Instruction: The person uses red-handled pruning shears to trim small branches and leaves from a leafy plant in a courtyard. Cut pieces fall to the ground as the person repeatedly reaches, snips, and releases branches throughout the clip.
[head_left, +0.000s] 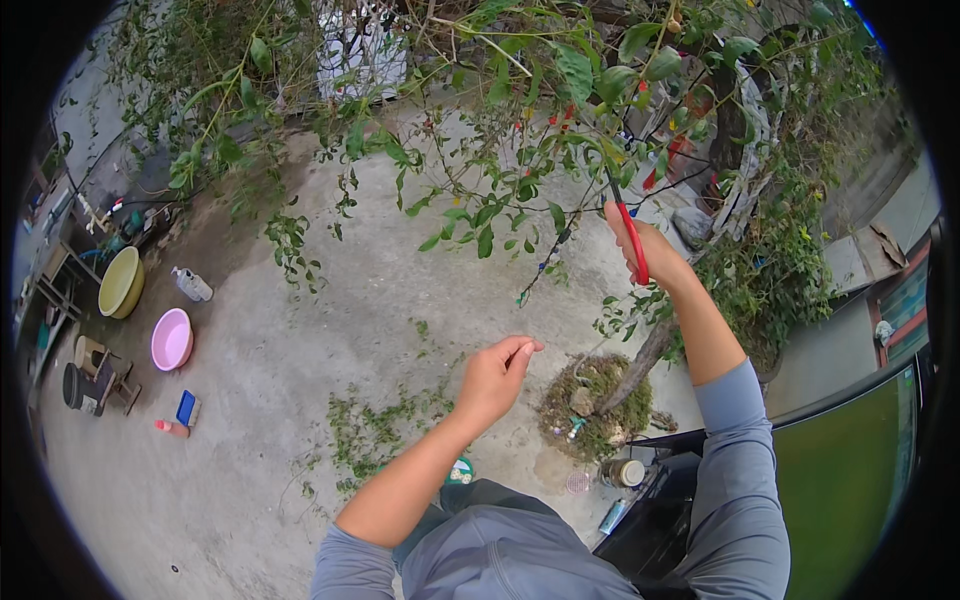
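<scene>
My right hand (652, 244) is raised among the branches, shut on a pair of red-handled scissors (639, 251). The dark blades point up into the leaves, and whether they touch a stem is hard to tell. Green leafy branches (487, 214) hang in front of me, with a string of small coloured lights (551, 255) threaded through them. Lower down, my left hand (495, 377) is held above the concrete floor with its fingers curled together. Nothing is visible in it. Cut leafy sprigs (375, 431) lie scattered on the ground beyond my left forearm.
A slanting tree trunk (641, 364) rises from a mossy mound (592, 397). Near my right side are a lidded jar (622, 473) and a dark-framed panel (840, 457). Off to the left stand a pink basin (172, 340), a yellow basin (121, 283) and a pump bottle (192, 284).
</scene>
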